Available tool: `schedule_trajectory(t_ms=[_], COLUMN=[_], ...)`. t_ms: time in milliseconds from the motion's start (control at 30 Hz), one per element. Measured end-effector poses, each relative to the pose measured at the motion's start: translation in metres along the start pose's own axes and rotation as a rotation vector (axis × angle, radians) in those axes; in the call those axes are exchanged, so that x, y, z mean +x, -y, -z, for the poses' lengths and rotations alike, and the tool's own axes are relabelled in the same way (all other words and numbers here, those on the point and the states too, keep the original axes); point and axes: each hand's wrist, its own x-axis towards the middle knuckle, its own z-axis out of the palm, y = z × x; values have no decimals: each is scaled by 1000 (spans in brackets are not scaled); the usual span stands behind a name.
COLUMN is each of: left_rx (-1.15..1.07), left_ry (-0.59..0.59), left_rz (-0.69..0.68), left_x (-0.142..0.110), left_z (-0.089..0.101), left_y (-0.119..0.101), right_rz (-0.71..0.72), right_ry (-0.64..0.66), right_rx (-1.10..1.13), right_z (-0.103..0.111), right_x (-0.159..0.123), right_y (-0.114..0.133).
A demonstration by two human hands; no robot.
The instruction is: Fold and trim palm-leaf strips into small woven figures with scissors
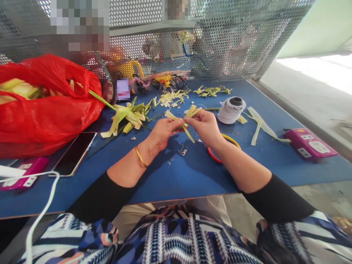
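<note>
Over the middle of the blue table, both my hands pinch a small bundle of pale green leaf strips (189, 136) that cross each other. My left hand (164, 131), with a gold bangle (140, 157) at its wrist, grips the strips from the left side. From the right, my right hand (205, 124) holds the same strips with thumb and forefinger. Thin white thread seems to run near the fingertips. A cone of white thread (230, 110) stands just beyond my right hand. Beneath my right forearm lies a red and yellow ring (213, 155), partly hidden.
On the left sit a red plastic bag (52, 121) with leaves, a phone (75, 154) and a white cable (41, 216). Leaf pieces (129, 117) lie beyond my left hand. A magenta box (310, 143) is at right. A perforated metal screen (214, 47) closes the back.
</note>
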Motion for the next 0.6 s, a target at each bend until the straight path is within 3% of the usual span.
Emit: schedule_trajectory(t_ms=[100,333,433,600], left_rx=[11,-48,-2,7], left_ry=[17,81,72,-7], left_rz=[5,47,-1,-69], left_x=[0,0,0,2], left_z=[1,2,0,-1], left_y=[0,-1,0,5], right_rz=[-38,64,29,-107], right_ry=[27,-107,-116,56], right_rx=[26,9,-16,6], right_z=[2,-5,-6,7], right_x=[0,-3,-3,0], right_y=[4,-1,-3,9])
